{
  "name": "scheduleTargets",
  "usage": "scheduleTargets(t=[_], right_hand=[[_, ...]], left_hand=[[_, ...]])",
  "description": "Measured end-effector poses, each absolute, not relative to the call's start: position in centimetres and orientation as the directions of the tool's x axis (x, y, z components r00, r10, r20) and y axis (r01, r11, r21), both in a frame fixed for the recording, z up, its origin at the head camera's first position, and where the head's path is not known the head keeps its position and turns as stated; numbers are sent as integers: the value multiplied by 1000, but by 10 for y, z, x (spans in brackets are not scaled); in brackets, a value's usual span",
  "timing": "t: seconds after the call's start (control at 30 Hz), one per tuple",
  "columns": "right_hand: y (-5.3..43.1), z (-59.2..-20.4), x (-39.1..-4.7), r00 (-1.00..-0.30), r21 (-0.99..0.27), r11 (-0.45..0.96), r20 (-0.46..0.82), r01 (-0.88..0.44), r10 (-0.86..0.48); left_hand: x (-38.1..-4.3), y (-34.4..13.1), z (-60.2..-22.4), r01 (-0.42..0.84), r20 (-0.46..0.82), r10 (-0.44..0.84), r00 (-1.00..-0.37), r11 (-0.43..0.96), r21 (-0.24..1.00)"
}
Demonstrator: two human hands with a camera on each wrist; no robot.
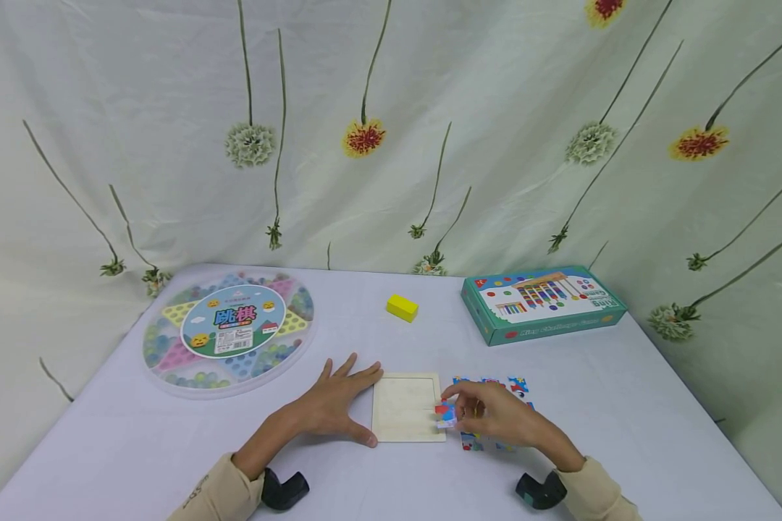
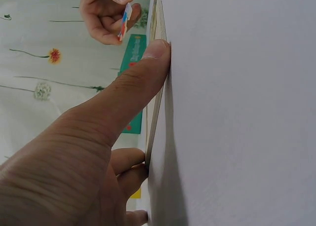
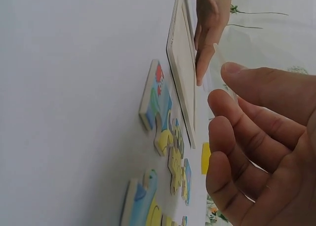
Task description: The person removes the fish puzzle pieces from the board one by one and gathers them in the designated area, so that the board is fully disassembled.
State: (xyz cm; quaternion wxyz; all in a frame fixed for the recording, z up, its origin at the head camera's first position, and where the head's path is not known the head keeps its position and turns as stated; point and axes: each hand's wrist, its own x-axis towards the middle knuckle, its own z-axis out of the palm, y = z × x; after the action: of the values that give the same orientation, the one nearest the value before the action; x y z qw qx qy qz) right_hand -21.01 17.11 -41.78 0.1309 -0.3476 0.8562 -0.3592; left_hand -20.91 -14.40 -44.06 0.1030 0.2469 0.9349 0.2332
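A pale wooden puzzle tray (image 1: 404,409) with a raised rim lies flat on the white tabletop, its inside bare. My left hand (image 1: 335,401) spreads its fingers along the tray's left side. Its thumb (image 2: 157,51) touches the near corner, and a forefinger reaches the far corner. Over the tray's right edge, my right hand (image 1: 498,414) pinches a small red, blue and white puzzle piece (image 1: 444,414) between thumb and fingers. In the right wrist view that piece (image 3: 217,53) shows only as a thin edge. Several loose puzzle pieces (image 3: 157,102) lie beside the tray, partly hidden under the right hand.
A round Chinese checkers set (image 1: 234,322) with coloured marbles stands at the back left. Behind the tray lies a yellow block (image 1: 402,308). A green toy box (image 1: 544,304) sits at the back right, before a flowered cloth (image 1: 378,195).
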Motion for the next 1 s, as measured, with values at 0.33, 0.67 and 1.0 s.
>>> scheduleTargets(t=[0.33, 0.67, 1.0], right_hand=[[179, -416, -208, -755, -704, 540, -9, -461, -656], [189, -415, -205, -767, -719, 533, 0, -446, -641], [201, -415, -202, -789, -730, 546, -14, -412, -615]], left_hand=[[-208, -143, -439, 408, -83, 506, -858, 771, 489], [-208, -144, -439, 431, -65, 527, -847, 753, 497], [-210, -144, -441, 433, -66, 526, -848, 759, 485]])
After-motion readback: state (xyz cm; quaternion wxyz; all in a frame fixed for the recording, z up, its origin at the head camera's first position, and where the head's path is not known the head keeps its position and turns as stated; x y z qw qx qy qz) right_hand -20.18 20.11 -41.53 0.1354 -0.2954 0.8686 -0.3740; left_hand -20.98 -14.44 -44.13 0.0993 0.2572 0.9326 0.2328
